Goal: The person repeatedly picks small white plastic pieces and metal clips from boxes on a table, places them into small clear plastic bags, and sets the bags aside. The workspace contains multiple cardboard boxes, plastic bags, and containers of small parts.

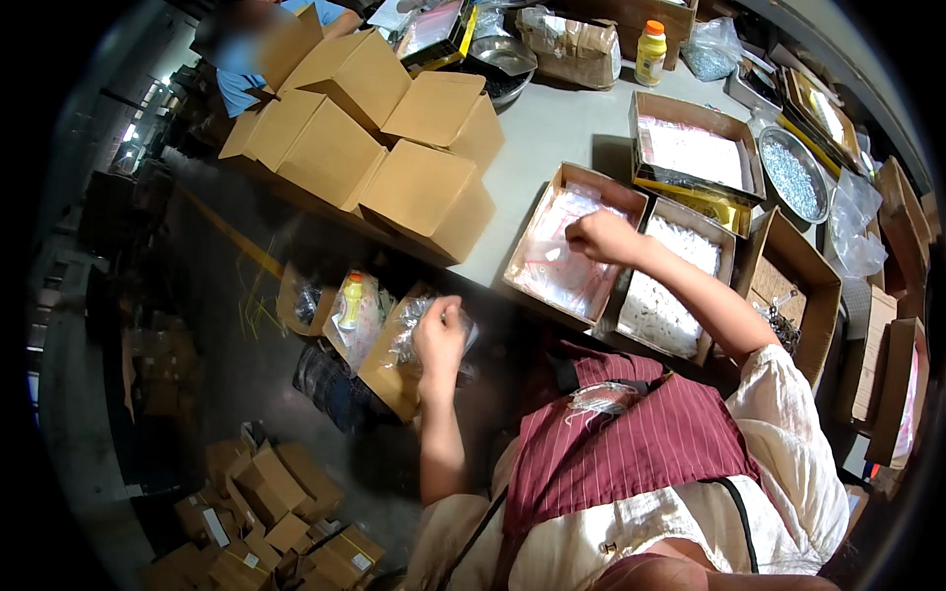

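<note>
My right hand (603, 238) hovers over an open cardboard box (513, 264) at the table's near edge, its fingers drawn together. Flat clear plastic bags (564, 271) with reddish edges fill that box; whatever is in the fingertips is too small to tell. Off to the left, my left hand (439, 340) is closed with curled fingers, above an open carton (382, 372) of clear plastic packets (402, 345) below the table edge. Any item inside that hand is hidden.
Right of the bags stand a box of small white pieces (675, 286) and a box with metal parts (783, 320). Farther back are a metal bowl (791, 175) and a yellow bottle (650, 54). Open cartons (434, 197) line the table's left; a person (236, 89) is behind them.
</note>
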Motion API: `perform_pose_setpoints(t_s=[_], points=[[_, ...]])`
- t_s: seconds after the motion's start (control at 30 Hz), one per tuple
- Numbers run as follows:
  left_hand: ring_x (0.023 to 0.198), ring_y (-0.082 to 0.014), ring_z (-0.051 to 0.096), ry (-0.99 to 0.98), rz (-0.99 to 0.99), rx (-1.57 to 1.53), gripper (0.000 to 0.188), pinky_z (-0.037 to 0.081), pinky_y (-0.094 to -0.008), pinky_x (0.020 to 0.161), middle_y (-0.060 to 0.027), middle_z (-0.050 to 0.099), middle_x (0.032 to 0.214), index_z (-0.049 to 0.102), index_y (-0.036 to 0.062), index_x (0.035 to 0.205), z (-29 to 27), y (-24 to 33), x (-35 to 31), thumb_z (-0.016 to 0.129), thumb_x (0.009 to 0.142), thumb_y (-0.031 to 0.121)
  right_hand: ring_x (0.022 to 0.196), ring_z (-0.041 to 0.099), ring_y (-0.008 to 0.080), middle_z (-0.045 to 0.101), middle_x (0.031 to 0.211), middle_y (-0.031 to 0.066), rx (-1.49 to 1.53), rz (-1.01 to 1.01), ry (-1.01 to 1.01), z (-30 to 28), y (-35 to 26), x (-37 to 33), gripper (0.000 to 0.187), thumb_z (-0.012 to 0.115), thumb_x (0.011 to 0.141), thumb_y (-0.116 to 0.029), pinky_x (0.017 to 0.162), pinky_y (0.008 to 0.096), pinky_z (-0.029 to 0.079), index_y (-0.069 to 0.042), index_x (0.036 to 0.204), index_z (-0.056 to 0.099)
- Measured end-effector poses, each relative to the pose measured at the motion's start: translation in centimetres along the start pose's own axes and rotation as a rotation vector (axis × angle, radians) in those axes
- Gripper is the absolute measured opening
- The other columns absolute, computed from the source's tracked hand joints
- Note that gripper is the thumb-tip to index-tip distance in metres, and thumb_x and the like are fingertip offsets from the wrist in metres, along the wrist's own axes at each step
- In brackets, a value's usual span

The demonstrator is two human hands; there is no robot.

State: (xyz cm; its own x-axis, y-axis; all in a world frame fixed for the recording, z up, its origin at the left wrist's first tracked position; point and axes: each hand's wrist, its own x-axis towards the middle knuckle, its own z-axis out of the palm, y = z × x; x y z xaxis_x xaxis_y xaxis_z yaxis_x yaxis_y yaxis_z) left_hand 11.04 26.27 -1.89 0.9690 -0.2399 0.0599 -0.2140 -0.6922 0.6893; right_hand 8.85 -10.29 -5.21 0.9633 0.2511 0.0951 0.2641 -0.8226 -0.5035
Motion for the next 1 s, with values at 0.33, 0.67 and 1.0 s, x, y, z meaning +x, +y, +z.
perform_pose_setpoints(t_s=[0.33,0.67,1.0], points=[[0.136,-0.0454,0.043,-0.047,0.731,-0.113,0.061,0.039,-0.0513,0.112,-0.0219,0.048,0.144,0.055,0.0014,0.140,4.8,14.2,3.6,0.075,0.083,0.009,0.080,0.069,0.0378,0.071,0.084,0.0203,0.207,0.062,0.255,-6.0,-3.1,-4.5,0.014,0.067,0.076,-0.001,0.075,0.0438,0.055,0.000,0.089,0.074],[0.085,-0.0271,0.068,-0.221,0.482,-0.099,0.027,0.056,-0.0388,0.071,-0.0088,0.071,0.090,0.068,0.0044,0.115,10.5,13.8,7.0,0.074,0.091,0.016,0.086,0.069,0.0429,0.070,0.090,0.0229,0.299,0.259,0.339,-5.1,-2.0,-8.4,0.014,0.061,0.078,-0.001,0.078,0.0484,0.054,0.000,0.091,0.068],[0.122,-0.0283,0.060,-0.621,0.127,-0.835,0.038,0.051,-0.0419,0.102,-0.0214,0.061,0.131,0.060,-0.0040,0.122,11.5,14.2,5.2,0.072,0.097,0.022,0.096,0.065,0.0128,0.071,0.099,0.0037,1.319,0.376,0.423,-7.0,-3.8,-10.5,0.017,0.069,0.099,-0.016,0.089,0.0320,0.051,0.000,0.105,0.067]])
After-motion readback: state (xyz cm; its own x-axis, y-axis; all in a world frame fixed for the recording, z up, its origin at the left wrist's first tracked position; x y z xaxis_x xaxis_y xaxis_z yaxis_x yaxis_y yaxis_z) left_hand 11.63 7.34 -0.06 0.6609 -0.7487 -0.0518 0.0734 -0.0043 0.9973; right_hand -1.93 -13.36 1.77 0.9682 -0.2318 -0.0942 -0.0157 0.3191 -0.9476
